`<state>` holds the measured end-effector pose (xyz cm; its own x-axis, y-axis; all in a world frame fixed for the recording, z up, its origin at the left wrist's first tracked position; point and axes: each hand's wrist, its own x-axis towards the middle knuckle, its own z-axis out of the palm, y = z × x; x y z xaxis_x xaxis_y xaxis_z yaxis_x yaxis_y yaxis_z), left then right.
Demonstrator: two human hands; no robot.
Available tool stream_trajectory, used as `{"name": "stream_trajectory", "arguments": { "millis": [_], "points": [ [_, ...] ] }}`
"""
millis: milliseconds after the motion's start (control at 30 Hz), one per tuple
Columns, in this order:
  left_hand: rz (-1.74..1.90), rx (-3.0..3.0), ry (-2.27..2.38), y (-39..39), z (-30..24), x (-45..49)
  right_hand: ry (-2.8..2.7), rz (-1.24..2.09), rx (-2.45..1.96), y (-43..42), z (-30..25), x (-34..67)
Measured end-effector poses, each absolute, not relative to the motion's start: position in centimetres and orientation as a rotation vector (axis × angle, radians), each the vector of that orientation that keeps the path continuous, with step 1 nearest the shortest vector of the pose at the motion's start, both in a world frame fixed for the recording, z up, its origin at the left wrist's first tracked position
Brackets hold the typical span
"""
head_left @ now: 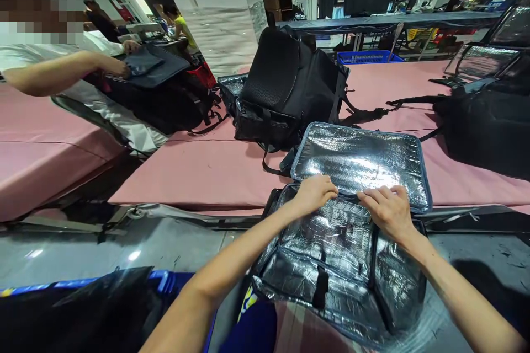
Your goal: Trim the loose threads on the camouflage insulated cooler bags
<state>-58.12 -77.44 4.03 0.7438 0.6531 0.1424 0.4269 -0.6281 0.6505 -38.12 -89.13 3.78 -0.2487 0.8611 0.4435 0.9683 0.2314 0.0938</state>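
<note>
An open insulated bag with a silver foil lining stands in front of me against the edge of the pink table. Its foil-lined lid lies back flat on the table. My left hand is curled over the bag's far rim where the lid hinges. My right hand grips the same rim a little to the right, fingers bent over it. A black strap hangs inside the bag's front wall.
A black backpack-style bag stands just behind the lid. Another black bag lies at the right. At the left, another person's arm reaches to a dark bag. A blue crate sits far back.
</note>
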Motion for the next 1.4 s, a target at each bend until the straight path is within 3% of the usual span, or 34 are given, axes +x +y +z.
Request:
{"name": "stream_trajectory", "arguments": {
  "millis": [100, 400, 633, 1133, 1400],
  "points": [
    [0.787, 2.692, 0.781, -80.1, 2.4, -58.7, -2.21, -0.542, -1.718, -88.9, 3.6, -37.8],
    [1.376, 2.967, 0.824, -80.9, -0.7, -56.7, -2.182, -0.821, -1.525, -88.7, 4.2, -38.0],
    [1.498, 3.165, 0.262, -78.3, -0.5, -57.2, -2.168, -0.78, -1.522, -88.6, 3.9, -37.8],
    [0.986, 2.912, 0.43, -79.1, 0.8, -57.8, -2.209, -0.86, -1.432, -89.5, 4.0, -37.5],
    [0.911, 2.816, 0.442, -79.1, 0.6, -57.7, -2.332, -0.992, -1.376, -89.6, 5.1, -38.2]
  ]
}}
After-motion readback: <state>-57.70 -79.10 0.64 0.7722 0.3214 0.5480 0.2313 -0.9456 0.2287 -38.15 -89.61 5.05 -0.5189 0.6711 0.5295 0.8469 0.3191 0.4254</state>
